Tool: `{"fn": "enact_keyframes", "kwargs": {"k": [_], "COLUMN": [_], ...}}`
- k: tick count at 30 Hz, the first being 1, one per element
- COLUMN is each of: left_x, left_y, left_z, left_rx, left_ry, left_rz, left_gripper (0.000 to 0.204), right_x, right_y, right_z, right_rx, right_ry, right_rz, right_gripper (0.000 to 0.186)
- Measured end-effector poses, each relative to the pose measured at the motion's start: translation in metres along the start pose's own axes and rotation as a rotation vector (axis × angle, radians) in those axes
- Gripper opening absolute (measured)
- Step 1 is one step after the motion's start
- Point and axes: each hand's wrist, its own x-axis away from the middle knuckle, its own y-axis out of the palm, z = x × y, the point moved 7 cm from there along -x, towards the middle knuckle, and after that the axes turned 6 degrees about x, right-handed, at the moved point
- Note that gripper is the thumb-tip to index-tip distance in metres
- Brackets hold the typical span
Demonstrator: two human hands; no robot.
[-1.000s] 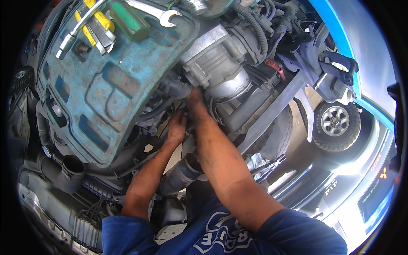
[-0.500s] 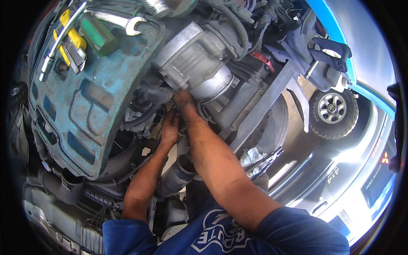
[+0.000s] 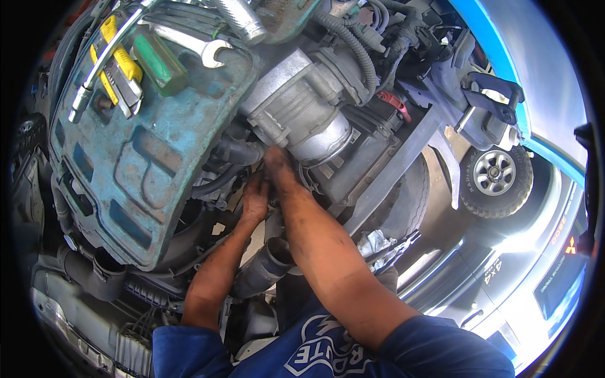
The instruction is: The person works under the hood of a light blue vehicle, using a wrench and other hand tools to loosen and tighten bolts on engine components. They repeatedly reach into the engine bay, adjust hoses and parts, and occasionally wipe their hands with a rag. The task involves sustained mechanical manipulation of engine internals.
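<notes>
Both of my hands reach down into an engine bay, close together beneath a grey cast-metal housing [image 3: 296, 104]. My right hand [image 3: 280, 169] is against the underside of the housing, beside the end of a dark rubber hose [image 3: 242, 153]; its fingers are out of sight. Slightly lower and to the left, my left hand [image 3: 256, 196] points upward next to the right wrist, with its fingertips lost in shadow among the parts. Whatever the hands grip, if anything, is hidden. An open-ended dark pipe [image 3: 268, 258] lies below, between my forearms.
On a worn blue-green panel [image 3: 161, 205] at left lie a wrench [image 3: 189, 43], a green-handled tool [image 3: 165, 70], a yellow cutter [image 3: 120, 50] and a metal bar [image 3: 94, 75]. Right of the housing sits a black box [image 3: 356, 167]. A parked vehicle's wheel [image 3: 495, 175] stands farther right.
The view has shifted slightly, so the engine parts and tools appear a little lower and farther right. Both hands stay under the housing, in nearly the same pose.
</notes>
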Motion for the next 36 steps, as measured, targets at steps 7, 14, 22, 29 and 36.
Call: {"fn": "enact_keyframes", "kwargs": {"k": [7,14,22,29,36], "left_x": [0.0,-0.003,-0.004,-0.004,-0.002], "left_y": [0.001,0.002,0.002,0.001,0.0], "left_z": [0.002,0.001,0.0,-0.003,-0.003], "left_rx": [0.018,0.035,0.023,0.009,0.016], "left_ry": [0.031,0.002,0.047,0.035,0.028], "left_rz": [-0.023,-0.05,-0.034,-0.022,-0.01], "left_gripper": [0.038,0.038,0.039,0.039,0.039], "right_x": [0.014,-0.015,-0.011,-0.003,-0.003], "right_y": [0.024,0.025,0.017,0.013,0.013], "right_z": [0.051,0.062,0.049,0.051,0.051], "right_rx": [-0.324,0.098,0.001,-0.023,-0.029], "right_ry": [0.361,0.079,0.149,0.173,0.184], "right_rz": [-0.185,-0.091,-0.159,-0.181,-0.197], "right_gripper": [0.034,0.015,0.017,0.019,0.021]}}
